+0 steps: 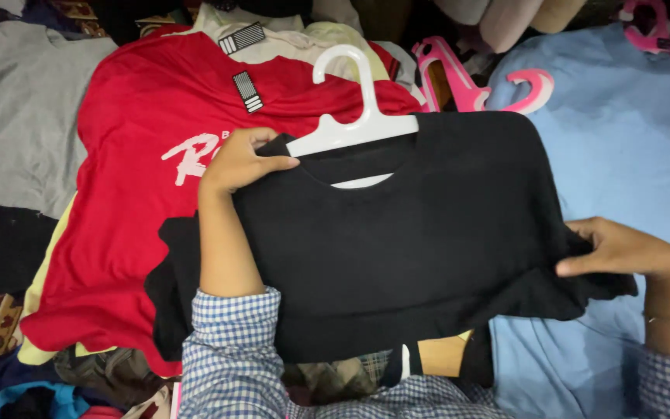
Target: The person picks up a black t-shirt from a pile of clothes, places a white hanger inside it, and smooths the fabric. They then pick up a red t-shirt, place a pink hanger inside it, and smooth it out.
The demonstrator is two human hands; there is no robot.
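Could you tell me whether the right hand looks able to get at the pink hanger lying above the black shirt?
Probably yes: the pink hanger lies uncovered with nothing across the way, but the right hand is gripping the black shirt by its edge and would likely have to let go first.

Left hand (240, 161) pinches the shoulder of a black t-shirt (405, 240) where it meets a white plastic hanger (358, 116); hanger sits inside the neck, hook up. Right hand (618, 248) grips the shirt's other edge, fabric bunched there. Both arms in blue-white checked sleeves (230, 349). Under the shirt: red t-shirt (141, 155) with white print at left, light blue t-shirt (622, 140) at right, grey garment (17, 109) far left, pink hangers (467, 85) above.
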